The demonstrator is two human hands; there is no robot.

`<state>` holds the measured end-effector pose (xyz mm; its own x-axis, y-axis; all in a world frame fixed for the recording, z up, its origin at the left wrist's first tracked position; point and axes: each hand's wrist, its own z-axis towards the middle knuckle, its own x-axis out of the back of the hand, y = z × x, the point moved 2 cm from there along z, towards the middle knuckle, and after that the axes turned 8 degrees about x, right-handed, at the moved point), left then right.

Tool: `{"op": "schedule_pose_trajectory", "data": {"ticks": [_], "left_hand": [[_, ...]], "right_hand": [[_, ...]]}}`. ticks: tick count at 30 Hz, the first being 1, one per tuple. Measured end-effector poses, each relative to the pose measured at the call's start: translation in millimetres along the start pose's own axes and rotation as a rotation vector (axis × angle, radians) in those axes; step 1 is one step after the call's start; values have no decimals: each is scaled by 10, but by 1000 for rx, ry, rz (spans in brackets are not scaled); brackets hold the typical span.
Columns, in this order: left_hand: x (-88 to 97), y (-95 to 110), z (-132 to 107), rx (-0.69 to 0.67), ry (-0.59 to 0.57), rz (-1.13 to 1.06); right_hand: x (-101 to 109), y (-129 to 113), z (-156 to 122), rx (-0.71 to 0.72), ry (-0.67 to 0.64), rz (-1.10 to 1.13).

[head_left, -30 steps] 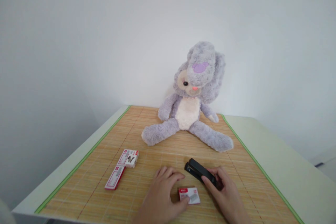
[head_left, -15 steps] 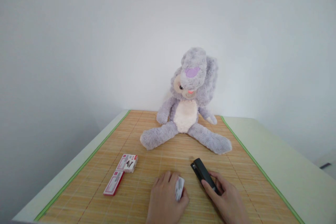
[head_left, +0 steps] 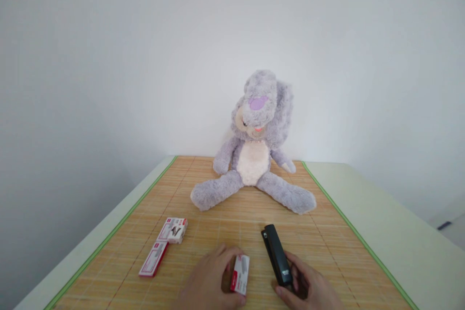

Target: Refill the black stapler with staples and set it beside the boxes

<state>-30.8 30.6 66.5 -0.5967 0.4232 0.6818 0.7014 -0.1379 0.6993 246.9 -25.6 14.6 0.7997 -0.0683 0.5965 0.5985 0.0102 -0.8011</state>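
Note:
My left hand [head_left: 215,278] is curled around a small white-and-red staple box [head_left: 240,274], fingers at its far end and thumb at its near end. To the right, a black stapler [head_left: 276,256] lies at a slant on the bamboo mat, its front end pointing away. My right hand [head_left: 308,285] grips the stapler's near end, with the thumb low on the left and the fingers along the right side. A short gap of mat separates the staple box from the stapler.
A grey plush rabbit [head_left: 253,162] sits against the wall at the back. Several small red-and-white boxes [head_left: 154,257] lie on the left of the bamboo mat [head_left: 203,232], which has green edges. Pale table top [head_left: 385,213] shows to the right.
My left hand has shifted left and opened its hold around the staple box, showing more of its red-and-white face. The stapler has turned more upright in view, and my right hand sits nearer its rear end.

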Motion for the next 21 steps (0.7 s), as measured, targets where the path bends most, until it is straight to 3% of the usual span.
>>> {"op": "schedule_pose_trajectory", "data": {"ticks": [6, 11, 21], "left_hand": [[-139, -4, 100, -16, 93, 37], [-222, 0, 159, -40, 55, 53], [-219, 92, 140, -103, 54, 59]], "right_hand": [[-5, 61, 2, 63, -114, -47], [-80, 6, -11, 80, -137, -109], [-285, -179, 9, 84, -180, -228]]}}
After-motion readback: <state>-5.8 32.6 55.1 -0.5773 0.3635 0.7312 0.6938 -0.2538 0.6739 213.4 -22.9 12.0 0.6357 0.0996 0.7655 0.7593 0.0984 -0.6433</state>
